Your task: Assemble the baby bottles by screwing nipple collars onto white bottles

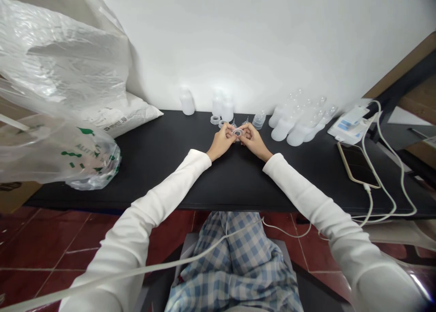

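In the middle of the black table's far half, my left hand [223,141] and my right hand [252,141] meet around a clear screw ring [238,132], the kind that fits a baby bottle. Fingers and thumbs of both hands pinch its rim from either side. Just beyond my hands lie a loose ring [215,120], another ring partly behind my left fingers, and clear teats [245,121]. A short stack of clear caps [259,120] stands beyond my right hand. Frosted bottles [227,108] without tops stand by the wall behind. Whether a teat sits inside the held ring is too small to tell.
Several frosted bottles with domed tops [295,121] crowd the right. Beyond them are a white and blue box [350,125], a phone [359,164] and looping white cables. Large white sacks [85,66] and a clear plastic bag [91,151] fill the left. A cable crosses my lap.
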The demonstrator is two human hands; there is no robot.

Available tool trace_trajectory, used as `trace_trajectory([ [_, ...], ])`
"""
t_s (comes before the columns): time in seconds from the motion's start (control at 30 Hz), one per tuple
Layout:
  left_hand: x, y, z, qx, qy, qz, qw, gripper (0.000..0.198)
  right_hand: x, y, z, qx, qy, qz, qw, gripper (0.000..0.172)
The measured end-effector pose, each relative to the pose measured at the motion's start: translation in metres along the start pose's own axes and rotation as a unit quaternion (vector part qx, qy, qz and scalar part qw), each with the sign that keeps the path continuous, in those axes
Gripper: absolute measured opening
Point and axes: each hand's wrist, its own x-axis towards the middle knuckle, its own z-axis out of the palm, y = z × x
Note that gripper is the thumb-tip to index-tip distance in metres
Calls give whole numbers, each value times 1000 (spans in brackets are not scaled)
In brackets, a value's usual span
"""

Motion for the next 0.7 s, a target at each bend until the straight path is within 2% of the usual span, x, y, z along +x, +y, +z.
trace_trajectory([
  [0.17, 1, 0, 1, -47, 3, -27, 999, 15, 0, -4, 1, 5, 5, 5, 1000, 54],
  [0.53, -4, 5, -1, 27, -23, 30, 999, 17, -2, -2, 3, -31, 18, -22, 999, 38],
  [0.7, -5, 9, -1, 53, -26, 33, 998, 16, -2, -2, 3, -31, 11, -11, 999, 40],
])
